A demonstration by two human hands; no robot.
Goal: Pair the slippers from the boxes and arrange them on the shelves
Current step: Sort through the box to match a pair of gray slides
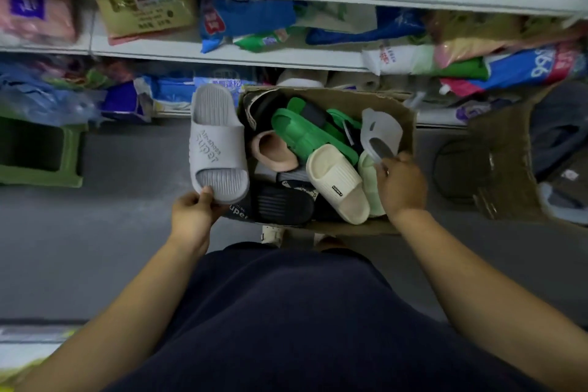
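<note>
A cardboard box (407, 118) on the floor holds several loose slippers: green (302, 134), cream (337, 181), pink (273, 153), black (283, 204) and pale green (370, 188). My left hand (194, 213) grips the toe end of a grey slipper (216, 146) marked "Super", held flat just left of the box. My right hand (402, 181) holds a second grey slipper (380, 134) by its end, lifted over the box's right side and turned partly on edge.
White shelves (222, 54) packed with bagged goods run across the top. A green stool (41, 153) stands at the left. Another cardboard box (506, 169) and dark bags sit at the right. Grey floor lies in front of the shelves.
</note>
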